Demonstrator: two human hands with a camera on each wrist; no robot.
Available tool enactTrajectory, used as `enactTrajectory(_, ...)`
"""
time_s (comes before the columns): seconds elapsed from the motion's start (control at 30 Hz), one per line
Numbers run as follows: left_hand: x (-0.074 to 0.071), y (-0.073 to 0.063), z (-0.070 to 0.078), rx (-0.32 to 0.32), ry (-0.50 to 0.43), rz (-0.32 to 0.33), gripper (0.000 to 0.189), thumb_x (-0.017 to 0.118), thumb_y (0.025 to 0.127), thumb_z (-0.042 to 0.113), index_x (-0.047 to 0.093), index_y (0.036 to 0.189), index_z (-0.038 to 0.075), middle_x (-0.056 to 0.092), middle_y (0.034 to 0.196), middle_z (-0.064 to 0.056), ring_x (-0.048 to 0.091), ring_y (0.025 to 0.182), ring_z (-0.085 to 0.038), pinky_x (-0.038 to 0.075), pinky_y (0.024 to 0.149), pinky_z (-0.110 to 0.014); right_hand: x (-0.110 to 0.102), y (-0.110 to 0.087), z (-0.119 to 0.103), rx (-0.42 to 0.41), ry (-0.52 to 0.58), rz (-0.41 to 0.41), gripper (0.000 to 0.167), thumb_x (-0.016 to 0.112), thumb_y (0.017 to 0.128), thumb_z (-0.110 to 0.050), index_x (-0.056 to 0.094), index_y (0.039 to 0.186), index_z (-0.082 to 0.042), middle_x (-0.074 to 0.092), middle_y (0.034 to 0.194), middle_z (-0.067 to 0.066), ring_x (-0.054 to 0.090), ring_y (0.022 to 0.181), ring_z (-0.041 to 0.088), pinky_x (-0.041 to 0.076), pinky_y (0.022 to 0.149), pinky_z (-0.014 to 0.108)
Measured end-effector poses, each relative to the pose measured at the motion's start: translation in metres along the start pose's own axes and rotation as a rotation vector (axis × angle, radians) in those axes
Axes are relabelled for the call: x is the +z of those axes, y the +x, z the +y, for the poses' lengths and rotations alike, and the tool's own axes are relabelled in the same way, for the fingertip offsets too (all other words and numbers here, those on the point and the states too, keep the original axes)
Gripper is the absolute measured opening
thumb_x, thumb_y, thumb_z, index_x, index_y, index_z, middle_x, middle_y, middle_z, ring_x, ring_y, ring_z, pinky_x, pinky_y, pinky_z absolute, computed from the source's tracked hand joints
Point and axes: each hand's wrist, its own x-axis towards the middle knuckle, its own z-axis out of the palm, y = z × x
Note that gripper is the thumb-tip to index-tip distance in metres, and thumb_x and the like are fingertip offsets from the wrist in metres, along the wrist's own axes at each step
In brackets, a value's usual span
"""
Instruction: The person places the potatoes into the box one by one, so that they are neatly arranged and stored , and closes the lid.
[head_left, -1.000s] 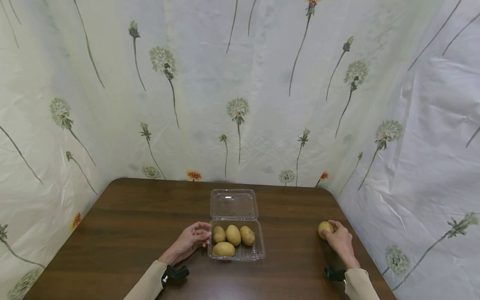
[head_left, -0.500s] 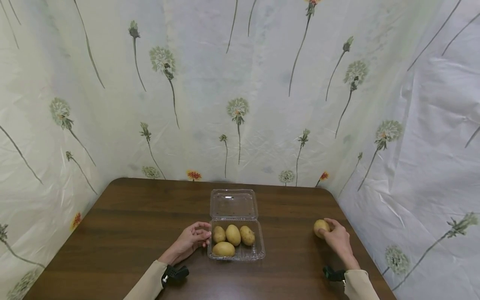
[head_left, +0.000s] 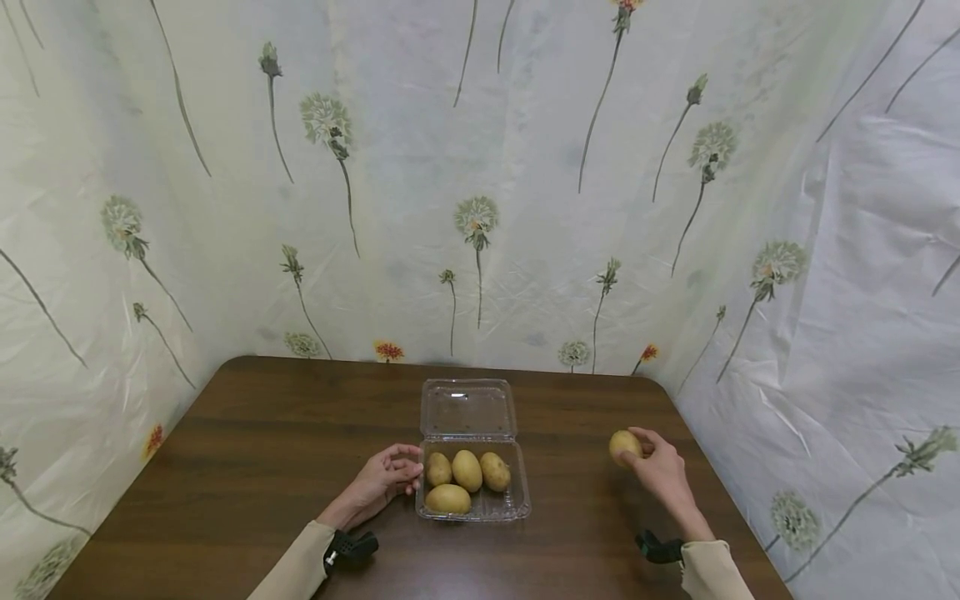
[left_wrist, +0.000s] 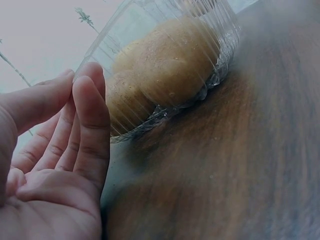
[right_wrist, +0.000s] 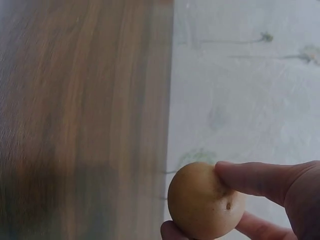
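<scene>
Right hand (head_left: pixel 663 472) pinches a potato (head_left: pixel 624 446) by the fingertips, above the counter (head_left: pixel 247 467), right of the tray (head_left: pixel 517 506). Left hand (head_left: pixel 384 479) relaxed, grip spread, at the tray's left wall. Risk: the shallow pinch slips and the potato rolls off the counter edge.

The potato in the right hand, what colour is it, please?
Pale yellow-tan potato, seen best from the right wrist.
</scene>
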Motion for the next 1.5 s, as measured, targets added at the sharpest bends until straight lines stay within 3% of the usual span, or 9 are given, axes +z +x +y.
enactTrajectory(0.43, -0.002, 0.000, -0.003, -0.007, 0.025, 0.015, 0.035, 0.059, 0.095, 0.006, 0.043, 0.126, 0.000, 0.066, 0.083, 0.002, 0.063, 0.072, -0.009, 0.051, 0.064, -0.021, 0.005, -0.005, -0.023, -0.055, 0.019, -0.052, 0.051, 0.074, 0.085, -0.022, 0.058, 0.130, -0.006, 0.065, 0.115, 0.027, 0.065, 0.103, 0.036, 0.054, 0.072, 0.039)
enactTrajectory(0.87, -0.002, 0.001, -0.001, -0.003, 0.024, 0.010, 0.039, 0.057, 0.096, 0.005, 0.039, 0.129, -0.006, 0.065, 0.082, 0.002, 0.063, 0.072, -0.009, 0.051, 0.064, -0.020, 0.008, -0.011, -0.051, -0.126, 0.076, -0.122, 0.052, 0.075, 0.085, -0.021, 0.057, 0.131, -0.007, 0.064, 0.116, 0.027, 0.067, 0.099, 0.033, 0.056, 0.070, 0.036)
enactTrajectory(1.5, -0.002, 0.001, -0.002, -0.007, 0.016, 0.005, 0.041, 0.059, 0.095, 0.006, 0.040, 0.129, -0.005, 0.066, 0.083, 0.001, 0.063, 0.072, -0.009, 0.051, 0.064, -0.021, 0.036, -0.026, -0.095, -0.228, 0.126, -0.194, 0.048, 0.079, 0.081, -0.018, 0.062, 0.126, -0.013, 0.068, 0.114, 0.015, 0.068, 0.095, 0.027, 0.057, 0.072, 0.034)
